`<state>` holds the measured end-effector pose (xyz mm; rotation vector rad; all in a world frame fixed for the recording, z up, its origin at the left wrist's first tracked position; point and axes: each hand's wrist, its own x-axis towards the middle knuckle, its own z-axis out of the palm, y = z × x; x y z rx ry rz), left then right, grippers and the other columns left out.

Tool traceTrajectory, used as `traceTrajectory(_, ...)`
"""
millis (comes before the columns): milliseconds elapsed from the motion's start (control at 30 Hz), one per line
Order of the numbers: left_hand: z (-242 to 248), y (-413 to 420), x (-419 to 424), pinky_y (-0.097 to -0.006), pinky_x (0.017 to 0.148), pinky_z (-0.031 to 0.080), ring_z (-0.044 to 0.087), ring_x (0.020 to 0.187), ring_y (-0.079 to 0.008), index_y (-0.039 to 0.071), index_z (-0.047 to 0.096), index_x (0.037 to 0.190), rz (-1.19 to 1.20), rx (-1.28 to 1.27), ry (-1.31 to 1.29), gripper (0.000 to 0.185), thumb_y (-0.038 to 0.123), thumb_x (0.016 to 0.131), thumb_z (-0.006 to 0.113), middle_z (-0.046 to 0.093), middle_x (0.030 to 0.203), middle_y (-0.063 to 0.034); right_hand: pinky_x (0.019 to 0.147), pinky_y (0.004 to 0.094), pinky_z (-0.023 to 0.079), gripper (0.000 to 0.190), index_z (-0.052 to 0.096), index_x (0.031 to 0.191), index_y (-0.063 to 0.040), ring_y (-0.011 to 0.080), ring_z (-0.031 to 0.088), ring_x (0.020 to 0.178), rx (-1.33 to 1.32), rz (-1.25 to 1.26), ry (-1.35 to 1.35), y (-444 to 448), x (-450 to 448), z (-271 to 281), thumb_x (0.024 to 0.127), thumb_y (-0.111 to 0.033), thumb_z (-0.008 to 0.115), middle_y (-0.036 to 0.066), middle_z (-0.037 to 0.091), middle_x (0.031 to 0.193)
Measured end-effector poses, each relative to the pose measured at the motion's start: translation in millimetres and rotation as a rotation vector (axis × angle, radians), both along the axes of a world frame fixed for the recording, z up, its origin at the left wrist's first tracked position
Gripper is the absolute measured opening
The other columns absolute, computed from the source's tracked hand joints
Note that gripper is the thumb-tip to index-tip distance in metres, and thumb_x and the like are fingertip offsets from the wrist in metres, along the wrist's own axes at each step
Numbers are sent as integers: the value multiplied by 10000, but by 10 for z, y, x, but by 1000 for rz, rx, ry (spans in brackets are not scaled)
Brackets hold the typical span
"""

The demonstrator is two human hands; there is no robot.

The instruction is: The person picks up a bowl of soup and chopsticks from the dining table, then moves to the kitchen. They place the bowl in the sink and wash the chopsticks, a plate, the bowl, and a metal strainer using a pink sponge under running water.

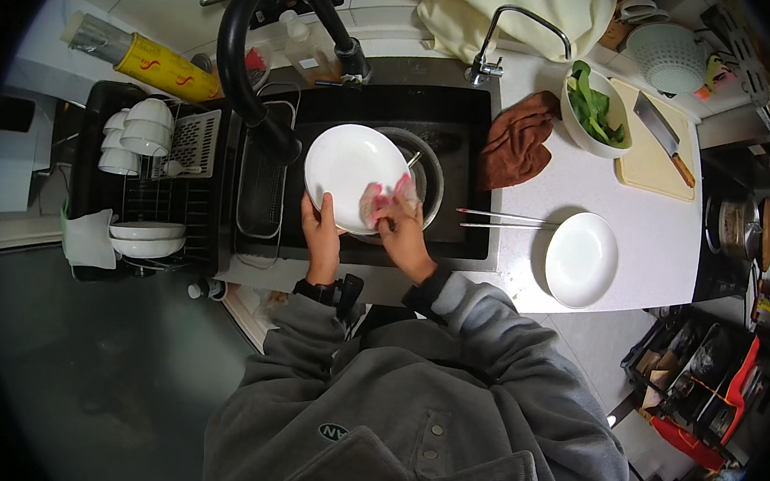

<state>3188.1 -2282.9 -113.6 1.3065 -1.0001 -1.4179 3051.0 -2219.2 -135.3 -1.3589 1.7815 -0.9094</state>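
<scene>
My left hand [322,234] grips the lower left edge of a white plate [350,166], tilted above the black sink [470,152]. With my right hand [400,236] I hold a pink and whitish cloth [380,203] against the plate's lower right part. Partly hidden behind the plate is a round metal pan or basin [435,183] in the sink, with a utensil handle showing at its inside edge. The black faucet [268,129] arches at the plate's upper left. On the counter to the right, a white bowl [583,259] stands by a pair of chopsticks [508,221].
A dish rack [189,225] with white bowls [146,127] stands left of the sink. On the right counter lie a brown cloth [521,143], a bowl of green leaves [592,145] and a cutting board [648,173] bearing a cleaver [658,126]. A slim metal tap [487,69] rises behind.
</scene>
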Motion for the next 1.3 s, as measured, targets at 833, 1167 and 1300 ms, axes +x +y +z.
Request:
traceTrajectory(833, 173, 546, -301, -261, 896, 388, 501, 1069, -173, -27, 239, 1380, -3, -288, -116, 600, -45, 845, 510, 458, 1258, -153, 754, 304, 500, 493, 490, 1157, 59, 195, 605, 850, 195, -737, -1189, -154, -364, -321, 761, -135, 712, 147, 608, 1022)
traceTrajectory(1167, 278, -22, 152, -327, 892, 444, 450, 1160, -286, 23, 130, 1386, -474, -63, -148, 768, -99, 679, 404, 392, 1274, -212, 724, 392, 550, 413, 503, 1132, 86, 268, 635, 880, 484, -431, -1273, -220, -602, -228, 789, -94, 646, 164, 612, 1014)
traceTrajectory(1300, 425, -146, 178, -319, 764, 514, 564, 972, -238, 19, 262, 1324, -544, 14, -46, 672, -73, 686, 449, 452, 1207, -163, 728, 413, 553, 392, 486, 1111, 123, 293, 642, 845, 425, -442, -1245, -306, -769, -140, 839, -129, 614, 201, 600, 1014)
